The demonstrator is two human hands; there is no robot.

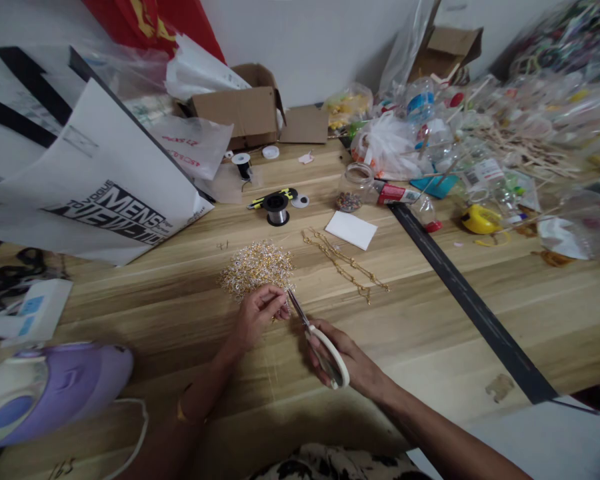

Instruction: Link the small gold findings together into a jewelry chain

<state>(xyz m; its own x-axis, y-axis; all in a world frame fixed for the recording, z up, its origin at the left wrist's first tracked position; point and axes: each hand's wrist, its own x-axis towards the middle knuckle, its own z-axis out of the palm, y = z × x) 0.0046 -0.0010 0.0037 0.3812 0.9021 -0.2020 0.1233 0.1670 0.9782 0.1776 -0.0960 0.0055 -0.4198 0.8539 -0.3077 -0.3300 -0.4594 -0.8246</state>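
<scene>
My right hand (337,357) is closed around the white handles of a pair of scissors (329,353). Their blades point up and left, with the tips close to the fingers of my left hand (263,313). The left thumb and fingers are pinched on a short beaded strand (281,312), partly hidden by the fingers. Just beyond that hand lies a heap of small gold and clear beads (257,267). To the right of the heap a gold beaded chain (340,260) rests on the wooden table (210,393) in two long rows.
A spool of thin wire (278,210), a jar of beads (354,188) and a folded white paper (351,230) stand or lie beyond the heap. A large paper bag (105,193) and a purple appliance (80,387) are at left. Plastic bottles and sticks crowd the back right.
</scene>
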